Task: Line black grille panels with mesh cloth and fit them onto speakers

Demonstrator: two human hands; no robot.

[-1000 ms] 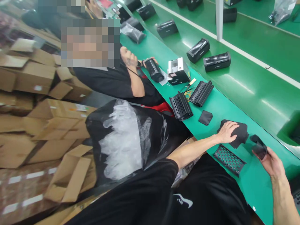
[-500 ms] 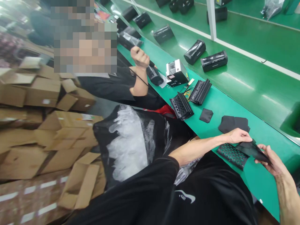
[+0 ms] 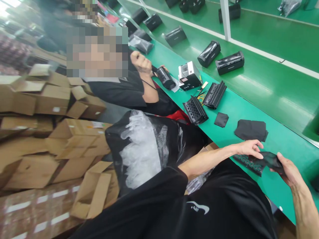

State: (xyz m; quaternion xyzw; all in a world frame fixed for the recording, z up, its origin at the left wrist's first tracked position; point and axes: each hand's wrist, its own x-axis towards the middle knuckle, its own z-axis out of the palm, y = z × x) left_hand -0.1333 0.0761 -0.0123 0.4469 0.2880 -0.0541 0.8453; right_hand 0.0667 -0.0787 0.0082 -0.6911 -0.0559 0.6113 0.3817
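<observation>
Between thumb and fingers my right hand grips one end of a thin black fabric sheet. The sheet sags over the right part of a perforated black speaker grille at the bench's near edge. My left hand is at the sheet's other end, above the grille, with its thumb and fingers apart; whether a fingertip touches the sheet is unclear. Just beyond that hand lies a pile of black fabric sheets. Smaller black squares are stacked to its left.
On the green bench stand two black grille housings with yellow wires and a white boxy device. A co-worker's hand is up near a black speaker. More speakers sit beyond. Cardboard boxes fill the left.
My left hand's pinch on the sheet has opened, and its fingers are now apart. The sheet hangs lower over the grille. The co-worker's raised hand has shifted slightly left.
</observation>
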